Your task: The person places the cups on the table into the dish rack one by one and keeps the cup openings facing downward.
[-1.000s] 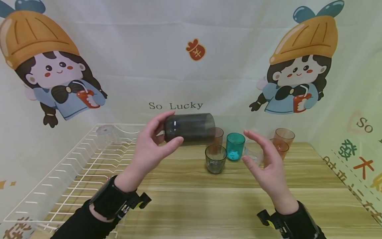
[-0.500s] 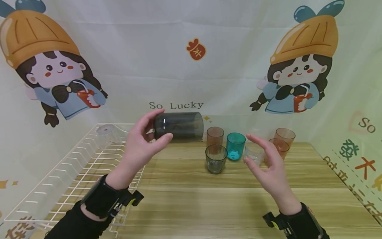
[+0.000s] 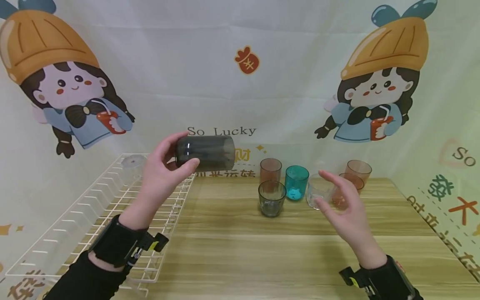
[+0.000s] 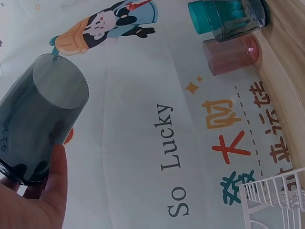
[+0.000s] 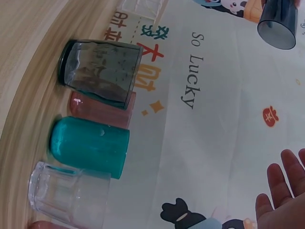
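My left hand [image 3: 159, 168] grips a tall smoky-grey cup [image 3: 210, 153] by its base end. The cup lies on its side in the air, mouth toward the right, near the far right corner of the white wire rack [image 3: 172, 221]. In the left wrist view the thumb presses along the wall of the grey cup [image 4: 43, 109]. My right hand [image 3: 346, 210] holds nothing; its fingers and thumb are spread apart in front of a clear cup [image 3: 315, 193], which it partly overlaps in the head view.
On the wooden table [image 3: 262, 258] stand a dark grey glass [image 3: 271, 200], a teal cup [image 3: 297, 183], a pink cup [image 3: 270, 168] and two more pinkish cups [image 3: 358, 168] at the right. An upside-down clear cup [image 3: 133, 168] sits at the rack's back left. A printed cloth [image 3: 225, 83] hangs behind.
The left hand has carried the grey cup leftward and slightly up, away from the standing cups toward the rack. The right hand has drifted a little right and down, uncovering more of the clear cup.
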A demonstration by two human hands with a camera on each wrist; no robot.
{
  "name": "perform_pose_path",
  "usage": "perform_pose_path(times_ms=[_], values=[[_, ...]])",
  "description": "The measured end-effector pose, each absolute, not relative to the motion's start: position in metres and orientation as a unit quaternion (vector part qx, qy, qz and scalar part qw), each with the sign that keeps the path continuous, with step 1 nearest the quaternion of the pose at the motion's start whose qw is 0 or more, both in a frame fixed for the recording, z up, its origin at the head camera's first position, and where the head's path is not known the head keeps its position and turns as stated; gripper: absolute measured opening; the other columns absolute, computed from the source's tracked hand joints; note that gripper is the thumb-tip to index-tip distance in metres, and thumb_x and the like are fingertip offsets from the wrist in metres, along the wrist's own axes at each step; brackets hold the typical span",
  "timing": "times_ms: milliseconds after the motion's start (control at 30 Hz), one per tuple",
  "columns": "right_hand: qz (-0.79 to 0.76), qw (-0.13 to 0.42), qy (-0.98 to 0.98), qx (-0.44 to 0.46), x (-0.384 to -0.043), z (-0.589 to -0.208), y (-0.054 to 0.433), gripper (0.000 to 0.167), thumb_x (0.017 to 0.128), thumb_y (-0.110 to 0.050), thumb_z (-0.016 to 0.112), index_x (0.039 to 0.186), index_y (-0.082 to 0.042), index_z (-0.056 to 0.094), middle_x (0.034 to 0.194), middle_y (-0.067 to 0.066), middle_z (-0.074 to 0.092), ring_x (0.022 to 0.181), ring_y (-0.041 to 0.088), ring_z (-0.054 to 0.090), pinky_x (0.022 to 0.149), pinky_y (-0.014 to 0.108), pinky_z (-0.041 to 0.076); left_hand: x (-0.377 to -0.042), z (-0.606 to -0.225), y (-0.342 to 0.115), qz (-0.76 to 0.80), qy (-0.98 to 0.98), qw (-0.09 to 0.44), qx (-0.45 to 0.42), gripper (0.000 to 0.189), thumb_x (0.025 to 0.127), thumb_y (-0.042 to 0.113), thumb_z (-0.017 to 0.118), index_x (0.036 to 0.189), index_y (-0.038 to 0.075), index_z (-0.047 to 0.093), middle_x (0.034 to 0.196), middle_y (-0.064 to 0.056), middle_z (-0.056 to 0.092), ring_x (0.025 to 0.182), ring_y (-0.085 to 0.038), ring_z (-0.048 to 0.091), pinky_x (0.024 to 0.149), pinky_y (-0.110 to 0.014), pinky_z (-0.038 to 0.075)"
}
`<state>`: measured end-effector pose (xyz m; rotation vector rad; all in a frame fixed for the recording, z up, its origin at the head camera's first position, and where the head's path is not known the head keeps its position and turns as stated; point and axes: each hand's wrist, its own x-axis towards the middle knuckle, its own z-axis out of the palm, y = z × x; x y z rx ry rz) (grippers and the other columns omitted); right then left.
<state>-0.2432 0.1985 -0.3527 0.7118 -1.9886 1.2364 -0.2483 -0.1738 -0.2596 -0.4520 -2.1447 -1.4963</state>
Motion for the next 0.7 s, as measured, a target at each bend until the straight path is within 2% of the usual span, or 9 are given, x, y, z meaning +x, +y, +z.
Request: perform_pose_path(times_ms=[267, 500, 700], values=[[0.47, 0.338, -0.773, 0.259, -0.248, -0.358, 0.206, 0.064, 0.073, 0.015, 0.069, 0.132, -0.004, 0.052, 0.131, 0.015, 0.054, 0.123, 0.004, 0.042, 0.102, 0.015, 0.03, -0.254, -0.259, -0.186, -0.52, -0.808, 0.242, -0.133, 0.057, 0.084, 0.016, 0.069, 0.137, 0.015, 0.048, 0.121, -0.008, 0.054, 0.099, -0.012, 0.054, 0.079, -0.012, 0.049], [0.462, 0.341, -0.783, 0.239, -0.251, -0.361, 0.215, 0.063, 0.073, 0.015, 0.07, 0.131, -0.003, 0.053, 0.13, 0.017, 0.055, 0.12, 0.002, 0.043, 0.095, 0.011, 0.035, -0.264, -0.26, -0.199, -0.51, -0.82, 0.236, -0.11, 0.058, 0.085, 0.02, 0.069, 0.138, 0.015, 0.047, 0.124, -0.008, 0.054, 0.104, -0.013, 0.052, 0.08, -0.013, 0.047], [0.448, 0.34, -0.798, 0.218, -0.254, -0.364, 0.223, 0.062, 0.074, 0.013, 0.07, 0.131, -0.004, 0.053, 0.13, 0.015, 0.055, 0.118, -0.002, 0.043, 0.097, 0.008, 0.032, -0.274, -0.263, -0.212, -0.492, -0.835, 0.234, -0.076, 0.058, 0.086, 0.026, 0.066, 0.14, 0.018, 0.045, 0.126, -0.007, 0.053, 0.105, -0.014, 0.05, 0.075, -0.016, 0.045]])
